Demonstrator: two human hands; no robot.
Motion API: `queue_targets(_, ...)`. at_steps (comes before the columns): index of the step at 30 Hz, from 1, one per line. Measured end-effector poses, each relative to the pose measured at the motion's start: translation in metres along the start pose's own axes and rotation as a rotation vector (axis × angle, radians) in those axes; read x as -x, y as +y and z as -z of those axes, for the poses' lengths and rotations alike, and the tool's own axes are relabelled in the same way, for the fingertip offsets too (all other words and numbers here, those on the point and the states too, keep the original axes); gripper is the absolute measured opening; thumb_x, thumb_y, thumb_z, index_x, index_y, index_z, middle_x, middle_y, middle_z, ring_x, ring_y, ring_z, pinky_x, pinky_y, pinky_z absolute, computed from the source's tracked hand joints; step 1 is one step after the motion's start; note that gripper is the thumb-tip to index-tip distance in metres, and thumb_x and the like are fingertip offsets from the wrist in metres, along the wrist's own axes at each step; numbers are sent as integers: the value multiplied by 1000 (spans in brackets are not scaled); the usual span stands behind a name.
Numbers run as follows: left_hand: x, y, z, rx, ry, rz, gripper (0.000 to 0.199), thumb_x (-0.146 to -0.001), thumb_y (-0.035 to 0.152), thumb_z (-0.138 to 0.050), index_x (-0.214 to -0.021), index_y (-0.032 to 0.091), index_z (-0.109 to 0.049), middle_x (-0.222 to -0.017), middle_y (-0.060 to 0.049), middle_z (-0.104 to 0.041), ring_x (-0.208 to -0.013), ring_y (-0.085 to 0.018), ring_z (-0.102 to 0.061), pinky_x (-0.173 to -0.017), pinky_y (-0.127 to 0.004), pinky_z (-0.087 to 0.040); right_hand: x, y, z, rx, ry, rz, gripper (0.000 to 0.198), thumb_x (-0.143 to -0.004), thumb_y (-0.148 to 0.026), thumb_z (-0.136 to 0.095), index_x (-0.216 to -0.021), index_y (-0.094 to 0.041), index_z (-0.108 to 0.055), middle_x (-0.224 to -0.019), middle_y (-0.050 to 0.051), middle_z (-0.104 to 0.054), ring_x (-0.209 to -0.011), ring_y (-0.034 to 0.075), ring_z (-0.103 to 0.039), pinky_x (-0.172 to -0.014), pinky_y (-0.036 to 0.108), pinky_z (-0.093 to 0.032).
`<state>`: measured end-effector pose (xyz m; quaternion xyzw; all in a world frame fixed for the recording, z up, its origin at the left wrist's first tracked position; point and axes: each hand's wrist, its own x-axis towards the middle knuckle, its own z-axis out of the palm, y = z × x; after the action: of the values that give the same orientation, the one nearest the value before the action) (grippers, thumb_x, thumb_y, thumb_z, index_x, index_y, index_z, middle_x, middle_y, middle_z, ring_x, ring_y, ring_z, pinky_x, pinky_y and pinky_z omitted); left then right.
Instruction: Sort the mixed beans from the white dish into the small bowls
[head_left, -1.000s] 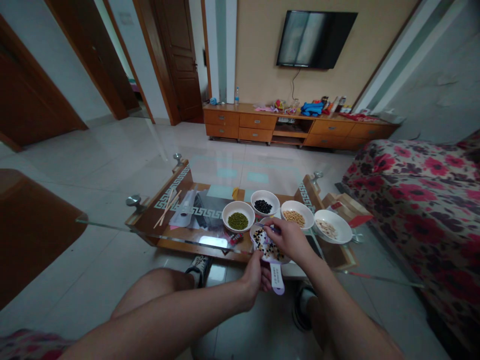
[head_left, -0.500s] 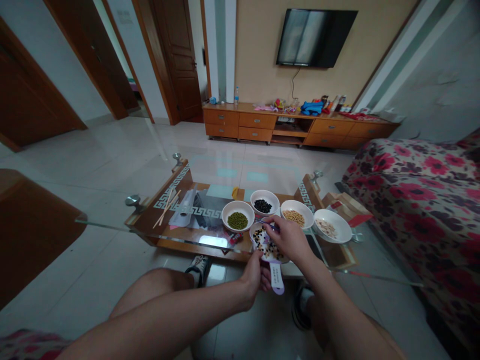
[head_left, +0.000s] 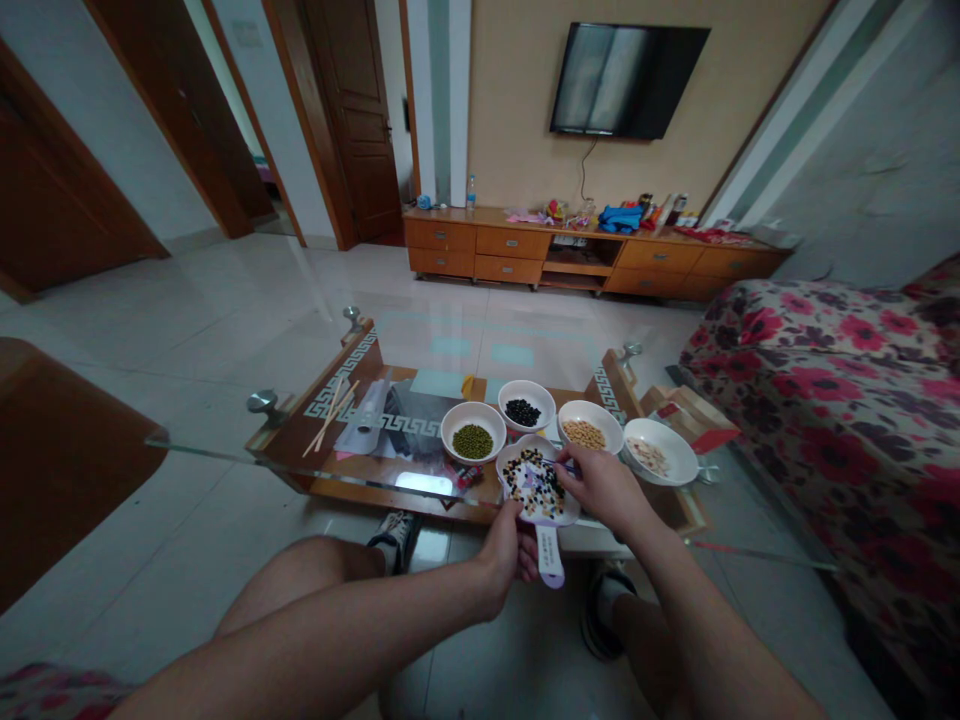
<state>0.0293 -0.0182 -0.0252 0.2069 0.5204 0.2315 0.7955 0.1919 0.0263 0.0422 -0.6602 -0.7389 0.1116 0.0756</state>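
In the head view, my left hand (head_left: pixel 512 545) grips the near edge of a white, purple-edged hand fan (head_left: pixel 530 512), its printed handle pointing toward me. Black and yellowish beans (head_left: pixel 553 478) lie scattered over the fan's face. My right hand (head_left: pixel 596 485) is closed on a thin purplish stick-like tool (head_left: pixel 556 463), whose tip is over the fan's far right part; its exact kind is too small to tell. Beyond the fan stand white bowls of green beans (head_left: pixel 473 442), black beans (head_left: pixel 523 412), yellow beans (head_left: pixel 584 433) and pale flat seeds (head_left: pixel 646 455).
The bowls rest on a glass-topped coffee table (head_left: pixel 405 465). Wooden chopsticks (head_left: pixel 330 420) and a clear plastic sleeve (head_left: pixel 367 425) lie at its left. A small red packet (head_left: pixel 469 476) sits near the front edge. A paper bag (head_left: pixel 694 420) and a floral sofa (head_left: pixel 840 400) are at right.
My right hand has moved right and slightly down with the tool, uncovering more of the fan's face. The left hand keeps its grip on the fan.
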Motion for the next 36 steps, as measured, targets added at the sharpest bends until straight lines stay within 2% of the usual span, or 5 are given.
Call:
queue_targets(4,0,-1,1,-2,-15,-9,58,-92,50,-18,-64,16,-54,-48,-1,-50,-39,-10,-42,-48,-25,-24,-1,-1,-4,6,-29,42,23,-90,-39,-50,-92,-23,-66,-83,5,-72,-73,17,-64,-59,23,-34)
queue_targets(9,-1,-3,3,24,-27,-30,58,-92,53,-20,-68,15,-57,-48,1,-50,-39,-11,-42,-48,-25,-24,-2,-3,-5,42,-22,53,22,-91,-38,-50,-91,-23,-66,-83,5,-73,-74,18,-65,-59,24,-33)
queue_targets(18,2,0,1,3,-12,-7,60,-93,49,-17,-68,13,-58,-48,-1,-51,-39,-11,-43,-47,-25,-24,-3,-3,-6,75,-50,54,23,-91,-38,-49,-95,-24,-67,-89,6,-73,-81,19,-66,-62,25,-35)
queue_targets(30,0,-1,1,7,-13,-14,58,-93,48,-18,-63,15,-55,-48,-1,-52,-38,-10,-43,-47,-24,-24,-3,-5,-6,118,-55,75,28,-94,-41,-45,-97,-24,-67,-93,6,-73,-84,20,-66,-64,26,-36)
queue_targets(36,1,-1,1,15,-3,-12,57,-91,55,-23,-66,15,-55,-48,0,-52,-38,-11,-43,-48,-24,-25,-4,-5,-7,121,-58,69,27,-94,-40,-46,-97,-24,-67,-92,6,-73,-83,20,-66,-61,26,-34)
